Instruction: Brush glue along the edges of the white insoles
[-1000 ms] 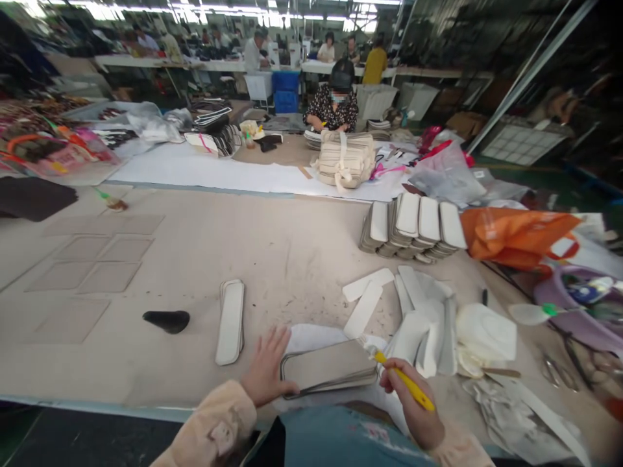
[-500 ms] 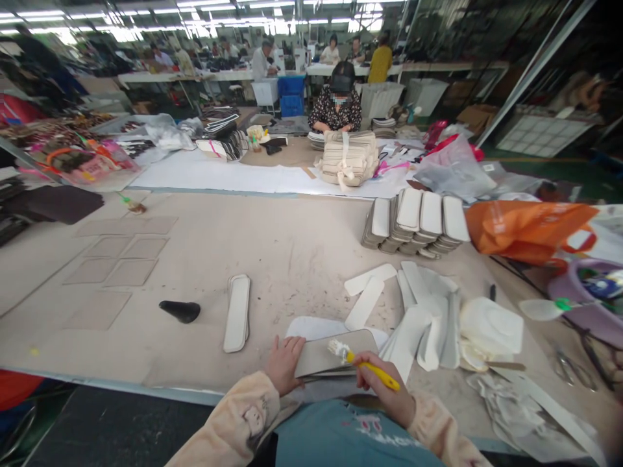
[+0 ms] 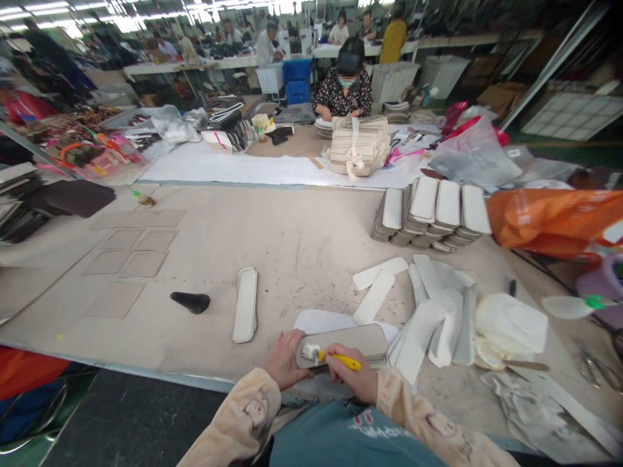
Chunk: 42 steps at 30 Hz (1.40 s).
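Our left hand (image 3: 286, 362) is kinda spread, probably bracing those grey, round-cornered panels (image 3: 357, 337). Our right hand (image 3: 359, 379) pinches a yellow-handled, white-bristled brush (image 3: 320, 355).

Here's the bench (image 3: 302, 237), pale tan, dark-flecked, busy on the right: white-topped panels (image 3: 435, 211) stacked in rows, loose white strips (image 3: 374, 299), an orange bag (image 3: 549, 220), a pale container (image 3: 514, 322). Further left, a slim white-topped pile (image 3: 246, 303) near a black tapering object (image 3: 192, 302); up front, a white sheet (image 3: 316, 319) beneath a grey stack (image 3: 355, 337).
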Available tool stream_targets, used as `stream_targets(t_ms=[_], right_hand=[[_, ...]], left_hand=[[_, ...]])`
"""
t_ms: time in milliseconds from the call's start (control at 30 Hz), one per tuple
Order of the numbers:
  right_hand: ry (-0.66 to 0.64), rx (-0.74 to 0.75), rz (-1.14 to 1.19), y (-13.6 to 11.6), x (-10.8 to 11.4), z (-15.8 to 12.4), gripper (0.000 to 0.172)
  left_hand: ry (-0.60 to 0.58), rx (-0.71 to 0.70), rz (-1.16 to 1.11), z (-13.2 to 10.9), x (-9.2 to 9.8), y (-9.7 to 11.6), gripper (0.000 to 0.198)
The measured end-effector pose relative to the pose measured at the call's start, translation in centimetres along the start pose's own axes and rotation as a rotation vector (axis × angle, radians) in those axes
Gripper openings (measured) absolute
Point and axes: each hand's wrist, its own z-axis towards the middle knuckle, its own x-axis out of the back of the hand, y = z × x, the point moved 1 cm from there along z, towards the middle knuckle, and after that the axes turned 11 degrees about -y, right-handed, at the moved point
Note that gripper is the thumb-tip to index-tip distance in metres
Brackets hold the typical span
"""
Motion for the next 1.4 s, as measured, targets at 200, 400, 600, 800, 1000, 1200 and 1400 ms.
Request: stream_targets(t_ms=[200,400,600,800,1000,1200,1400], right_hand=[[0.063,-0.066,-0.089,0.6,-0.9,1.3,0.026],[0.256,-0.139,-0.197,1.1,2.3,-1.6,0.027],[0.518,-0.181,-0.476,1.9,6.1,-6.5,0.024],[0.361,-0.033,-0.565,0.1,3.6,-6.1,0.026],[0.031,-0.076,-0.132,0.0,-0.2,-1.2,0.024],[0.032,-0.131,-0.129,1.2,-1.0,0.3,0.019],[0.202,-0.190,-0.320,1.5,2.2,-3.2,0.022]], left_hand=[[0.050,-0.017,0.000,0.0,-0.5,-0.2,0.082],[0.051,-0.023,0.048,-0.2,-0.5,-0.3,0.079],[0.076,-0.057,0.059,0.0,-0.6,-0.6,0.075],[0.114,-0.098,0.093,0.2,-0.8,-0.7,0.073],[0.161,-0.145,0.119,0.2,-0.5,-0.3,0.068],[0.146,-0.123,0.131,0.2,-0.7,-0.4,0.067],[0.102,-0.074,0.121,0.2,-1.0,-0.8,0.075]])
